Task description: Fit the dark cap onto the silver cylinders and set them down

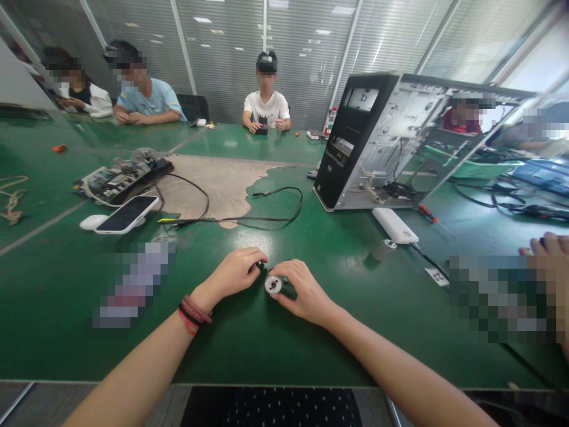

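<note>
Near the middle of the table, my right hand (306, 290) is wrapped round a small dark green device (288, 287). A round silver metal face with dark holes, like the end of a small motor, shows on its near left side. Just left of it, my left hand (235, 271) has its fingers curled in a pinch. Something small and dark shows at these fingertips, too small to name. The two hands are close together but apart. A small metal cylinder (384, 249) with a similar holed end stands on the table to the right.
A black computer case (347, 142) stands open at the right, behind a white power bank (395, 225) and a screwdriver (429, 214). To the left lie a phone (128, 213), a circuit assembly (124, 177) and a black cable (275, 220). Another person's hand (551, 255) is at far right.
</note>
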A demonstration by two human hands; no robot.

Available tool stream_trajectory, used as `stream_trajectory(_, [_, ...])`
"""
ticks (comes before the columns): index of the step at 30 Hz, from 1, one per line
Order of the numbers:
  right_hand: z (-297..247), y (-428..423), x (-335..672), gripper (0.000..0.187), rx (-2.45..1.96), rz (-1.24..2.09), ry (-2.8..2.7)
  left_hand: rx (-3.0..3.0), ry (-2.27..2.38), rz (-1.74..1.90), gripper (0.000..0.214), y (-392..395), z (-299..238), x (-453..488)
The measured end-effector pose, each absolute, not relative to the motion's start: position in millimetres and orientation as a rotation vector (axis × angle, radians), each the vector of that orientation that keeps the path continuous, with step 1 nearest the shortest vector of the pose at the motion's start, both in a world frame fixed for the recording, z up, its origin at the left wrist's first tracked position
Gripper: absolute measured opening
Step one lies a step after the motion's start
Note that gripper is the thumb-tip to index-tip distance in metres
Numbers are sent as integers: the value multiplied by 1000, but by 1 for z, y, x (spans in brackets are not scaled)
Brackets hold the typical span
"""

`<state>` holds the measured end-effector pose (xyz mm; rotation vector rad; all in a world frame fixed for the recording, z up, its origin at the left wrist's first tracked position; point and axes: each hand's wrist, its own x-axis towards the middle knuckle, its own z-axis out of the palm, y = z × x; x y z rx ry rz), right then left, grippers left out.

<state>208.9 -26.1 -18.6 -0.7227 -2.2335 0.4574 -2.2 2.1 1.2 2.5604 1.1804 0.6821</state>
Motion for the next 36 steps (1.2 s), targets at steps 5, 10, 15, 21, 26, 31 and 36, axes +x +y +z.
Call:
stream_trajectory(5, [-11, -28, 220, 32, -820, 461, -2056, 2596, 1176, 662, 30, 2, 0, -2])
stream_trajectory(10, [-2, -8, 281, 30, -1210, 438, -1750, 2616, 1180, 637, 27, 0, 3, -2])
stream_trajectory(15, [-10, -6, 372, 45, -1531, 238, -1430, 2654, 1197, 602, 24, -4, 6, -2])
stream_trajectory(21, [-46, -23, 427, 54, -1853, 293, -1317, 2681, 1207, 558, 22, -7, 8, 0])
stream_trajectory(26, [-58, -24, 431, 58, -1945, 284, -1327, 2676, 1200, 569, 21, -7, 8, 0])
stream_trajectory(31, [-52, -24, 428, 58, -1930, 75, -1487, 2682, 1202, 580, 22, -6, 6, -1])
stream_trajectory(36, [-12, -31, 382, 66, -1655, -298, -1617, 2673, 1199, 578, 22, -6, 3, 0])
